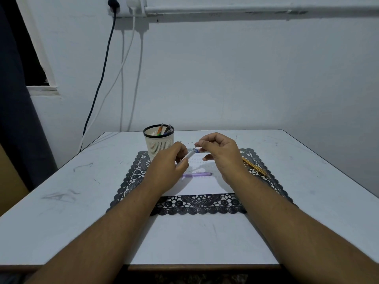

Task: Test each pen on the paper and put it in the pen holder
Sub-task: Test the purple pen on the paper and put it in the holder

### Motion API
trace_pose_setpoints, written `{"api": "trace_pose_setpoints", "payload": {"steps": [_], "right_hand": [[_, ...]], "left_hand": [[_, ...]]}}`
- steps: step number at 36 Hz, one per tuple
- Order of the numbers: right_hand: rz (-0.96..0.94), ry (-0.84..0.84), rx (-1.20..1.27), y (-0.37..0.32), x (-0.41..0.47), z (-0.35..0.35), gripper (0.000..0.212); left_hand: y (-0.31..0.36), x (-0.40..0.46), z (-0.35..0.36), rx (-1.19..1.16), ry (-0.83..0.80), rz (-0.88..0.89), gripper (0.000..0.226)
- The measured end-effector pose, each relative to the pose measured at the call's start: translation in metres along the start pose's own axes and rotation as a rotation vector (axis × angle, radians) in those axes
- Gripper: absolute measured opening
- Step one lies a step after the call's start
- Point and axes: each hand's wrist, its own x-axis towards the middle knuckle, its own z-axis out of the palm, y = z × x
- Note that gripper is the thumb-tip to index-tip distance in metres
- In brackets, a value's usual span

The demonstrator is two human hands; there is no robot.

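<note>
Pen [190, 155] sits above the paper [202, 184], white barrel gripped in my left hand [167, 168], its long axis running from seven up to one o'clock, blue-banded tip meeting my right hand [220, 152], whose fingertips [198, 144] pinch what I take for its clear cap

Black lace placemat [131, 181] on white table [61, 212]; cables [106, 58] down the wall [225, 68].

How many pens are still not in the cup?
3: a white pen held in both hands, a purple pen lying on the paper, a yellow one beside the right wrist. Hands may hide more.
</note>
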Motion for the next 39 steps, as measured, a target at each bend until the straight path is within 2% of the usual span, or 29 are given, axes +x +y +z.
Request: {"api": "trace_pose_setpoints", "payload": {"steps": [5, 17, 29, 34, 37, 39], "right_hand": [[-0.002, 0.055, 0.018, 0.000, 0.000, -0.001, 0.008], [0.006, 0.048, 0.030, 0.000, 0.000, 0.001, 0.005], [0.026, 0.238, 0.212, -0.002, 0.010, -0.011, 0.006], [0.031, 0.238, 0.237, -0.001, 0.011, -0.012, 0.009], [-0.002, 0.210, 0.143, 0.001, 0.010, -0.013, 0.011], [-0.028, 0.166, 0.065, 0.002, 0.007, -0.010, 0.011]], "left_hand": [[-0.002, 0.000, 0.001, 0.001, -0.002, -0.007, 0.009], [-0.002, 0.000, 0.000, 0.006, 0.005, 0.013, 0.007], [-0.003, 0.001, 0.002, 0.043, -0.043, -0.030, 0.005], [-0.004, 0.002, 0.003, -0.145, -0.059, -0.165, 0.013], [0.003, 0.000, -0.001, -0.253, -0.015, -0.214, 0.004], [0.006, 0.001, -0.003, -0.370, -0.003, -0.254, 0.011]]}}
